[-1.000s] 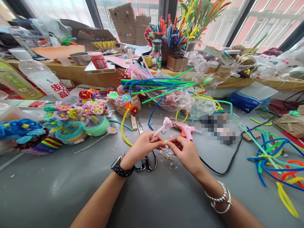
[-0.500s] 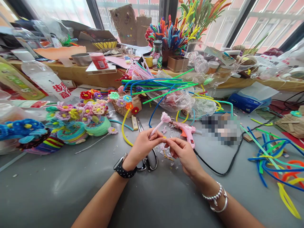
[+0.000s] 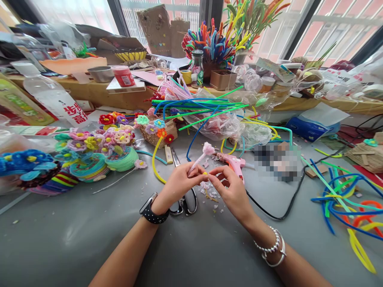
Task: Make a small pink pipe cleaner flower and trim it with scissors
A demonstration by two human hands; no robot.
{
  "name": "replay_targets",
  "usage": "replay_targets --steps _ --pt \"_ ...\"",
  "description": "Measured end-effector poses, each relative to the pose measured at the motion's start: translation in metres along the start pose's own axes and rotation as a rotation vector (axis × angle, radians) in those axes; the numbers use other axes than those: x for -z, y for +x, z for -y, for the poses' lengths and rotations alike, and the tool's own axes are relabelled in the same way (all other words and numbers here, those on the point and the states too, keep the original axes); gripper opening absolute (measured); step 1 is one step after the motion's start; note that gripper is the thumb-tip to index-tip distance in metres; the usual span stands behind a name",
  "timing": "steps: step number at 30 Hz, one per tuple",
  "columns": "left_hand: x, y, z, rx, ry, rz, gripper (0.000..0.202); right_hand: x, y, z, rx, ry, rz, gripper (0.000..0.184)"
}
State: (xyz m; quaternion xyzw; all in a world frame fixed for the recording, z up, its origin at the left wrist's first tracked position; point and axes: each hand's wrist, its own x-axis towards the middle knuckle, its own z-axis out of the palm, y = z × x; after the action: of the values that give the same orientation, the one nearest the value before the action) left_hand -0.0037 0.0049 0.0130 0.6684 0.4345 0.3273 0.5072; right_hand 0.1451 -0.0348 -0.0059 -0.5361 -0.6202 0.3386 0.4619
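Together, both hands (image 3: 206, 185) on pink pipe-cleaner stem (image 3: 200, 158).

Pixelated patch (image 3: 277, 161) beside glue gun (image 3: 235, 163)

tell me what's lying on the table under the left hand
A pair of scissors lies under the left hand: the dark handle loops show below it, the blades beyond it. The pivot between them is covered by the hand.

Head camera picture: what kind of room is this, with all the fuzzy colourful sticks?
Probably a craft workroom by a window. Loose pipe cleaners are heaped on the grey table, finished pipe-cleaner flowers sit at the left, and a pink glue gun lies ready.
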Motion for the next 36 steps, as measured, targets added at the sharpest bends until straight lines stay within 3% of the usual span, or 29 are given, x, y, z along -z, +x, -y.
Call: replay_targets --steps 6,9,13,16,25,31,36 --pt "0.0 -0.001 0.002 0.009 0.092 0.079 0.018 0.0 0.0 -0.001 0.061 -0.149 0.042 0.021" --pt "0.001 -0.001 0.004 -0.015 0.136 0.099 0.015 0.004 0.003 -0.001 0.065 -0.153 0.176 0.025" --pt "0.004 -0.001 0.003 -0.016 0.105 0.173 0.017 0.011 0.006 0.001 -0.016 0.029 0.395 0.03" --pt "0.005 -0.002 0.0 -0.008 0.076 0.19 0.018 0.014 0.008 0.001 -0.057 0.106 0.473 0.029" --pt "-0.001 -0.002 0.0 -0.193 0.252 0.035 0.015 0.006 0.007 -0.006 -0.097 0.204 0.275 0.026" --pt "0.0 -0.004 -0.001 -0.297 0.43 -0.061 0.017 0.004 0.007 -0.007 -0.16 0.346 0.292 0.028" --pt "0.001 -0.004 -0.004 -0.299 0.396 -0.033 0.017 0.005 0.007 -0.003 -0.183 0.404 0.335 0.028"
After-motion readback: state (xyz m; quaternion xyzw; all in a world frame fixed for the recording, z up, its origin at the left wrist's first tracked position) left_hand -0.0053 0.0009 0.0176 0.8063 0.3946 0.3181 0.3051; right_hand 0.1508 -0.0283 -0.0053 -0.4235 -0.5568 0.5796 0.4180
